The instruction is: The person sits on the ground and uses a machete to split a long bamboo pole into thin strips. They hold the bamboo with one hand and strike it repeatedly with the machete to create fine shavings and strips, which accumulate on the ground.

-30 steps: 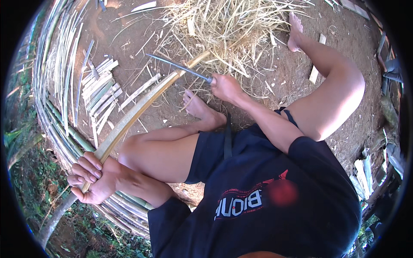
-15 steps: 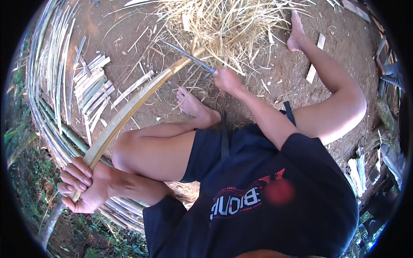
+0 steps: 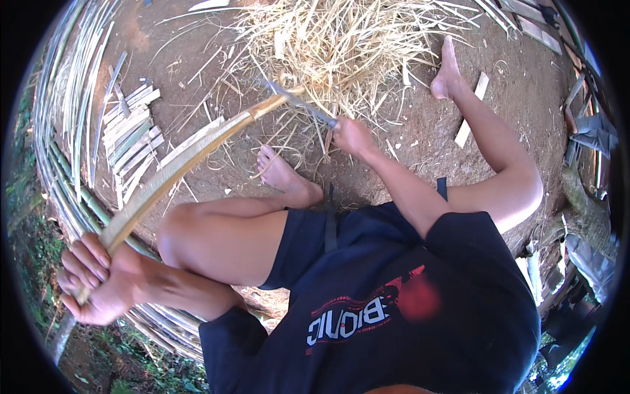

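My left hand [image 3: 98, 279], at the lower left, is wrapped round the near end of a long split bamboo strip [image 3: 172, 172]. The strip slants up and away to the right, its far end near a heap of pale shavings. My right hand [image 3: 354, 138] is closed on the handle of a knife [image 3: 303, 105]. Its narrow blade points up and left and crosses the strip close to the far end. The blade's tip is smeared by motion. Whether the edge bites into the bamboo I cannot tell.
A big pile of thin shavings [image 3: 341, 46] lies on the dirt between my bare feet. Short split slats [image 3: 134, 131] are stacked at the left, with long bamboo strips [image 3: 85, 92] beyond them. One flat slat [image 3: 471, 108] lies beside my right leg.
The left hand and the bamboo strip have shifted left in the picture, and the whole view has moved a little. The knife has come down and slightly right, still across the strip's far part.
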Demonstrator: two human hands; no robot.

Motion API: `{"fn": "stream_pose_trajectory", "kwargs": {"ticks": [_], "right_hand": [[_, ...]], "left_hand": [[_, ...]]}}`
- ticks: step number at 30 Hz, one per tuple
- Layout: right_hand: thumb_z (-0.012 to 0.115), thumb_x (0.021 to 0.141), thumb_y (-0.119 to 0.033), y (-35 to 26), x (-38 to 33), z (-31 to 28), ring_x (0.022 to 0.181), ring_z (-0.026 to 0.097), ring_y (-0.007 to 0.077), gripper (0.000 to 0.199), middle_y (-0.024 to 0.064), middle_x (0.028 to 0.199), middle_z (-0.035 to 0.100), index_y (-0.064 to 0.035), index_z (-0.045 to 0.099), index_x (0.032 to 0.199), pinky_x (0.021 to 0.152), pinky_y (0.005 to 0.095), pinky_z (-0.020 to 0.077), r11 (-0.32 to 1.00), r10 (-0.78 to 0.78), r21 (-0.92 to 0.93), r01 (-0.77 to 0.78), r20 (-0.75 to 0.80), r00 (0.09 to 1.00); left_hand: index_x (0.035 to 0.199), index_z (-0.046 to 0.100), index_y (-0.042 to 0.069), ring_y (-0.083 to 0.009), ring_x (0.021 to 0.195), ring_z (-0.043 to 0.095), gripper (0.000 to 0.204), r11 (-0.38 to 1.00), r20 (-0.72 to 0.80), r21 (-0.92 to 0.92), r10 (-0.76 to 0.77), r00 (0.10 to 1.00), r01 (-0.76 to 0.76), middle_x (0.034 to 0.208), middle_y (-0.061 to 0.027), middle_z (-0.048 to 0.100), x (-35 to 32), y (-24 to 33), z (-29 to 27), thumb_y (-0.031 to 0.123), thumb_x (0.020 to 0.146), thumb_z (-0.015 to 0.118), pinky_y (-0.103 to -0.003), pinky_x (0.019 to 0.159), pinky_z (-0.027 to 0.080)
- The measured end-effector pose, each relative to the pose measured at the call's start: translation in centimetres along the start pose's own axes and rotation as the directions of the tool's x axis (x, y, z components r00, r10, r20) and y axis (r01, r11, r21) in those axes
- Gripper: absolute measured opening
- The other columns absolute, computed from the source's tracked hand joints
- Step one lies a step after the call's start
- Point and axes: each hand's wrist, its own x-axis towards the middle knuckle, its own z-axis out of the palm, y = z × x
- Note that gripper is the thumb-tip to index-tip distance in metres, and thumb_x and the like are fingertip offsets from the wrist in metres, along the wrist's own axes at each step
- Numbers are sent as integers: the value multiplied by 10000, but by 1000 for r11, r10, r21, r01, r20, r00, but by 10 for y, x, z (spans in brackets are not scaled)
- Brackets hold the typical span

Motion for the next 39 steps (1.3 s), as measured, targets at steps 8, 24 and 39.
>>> {"fn": "stream_pose_trajectory", "kwargs": {"ticks": [8,24,39], "right_hand": [[559,882,-243,74,17,23,957,654,398,278,248,1001,668,-40,636,1055,844,500,500,996,78,-28,-85,-193,978],[645,891,-196,24,-27,-21,454,492,108,196,16,577,495,-28,560,838,400,277,404,836,86,536,-121,89,992],[629,843,-167,-70,-142,29,473,560,159,129,67,560,578,-42,638,874,485,356,469,753,-603,63,655,-333,725]], "left_hand": [[577,369,146,-79,360,190,303,993,-24,117,-18,1000,21,464,22,267,43,-19,-9,280,848,375,-224,335,186],[574,380,174,-72,357,271,316,962,284,-158,-173,943,224,443,43,338,28,-17,11,255,864,477,-254,368,250],[694,404,148,-92,419,371,323,985,390,-156,-2,921,68,500,4,412,-74,24,16,320,967,398,-252,446,315]]}}
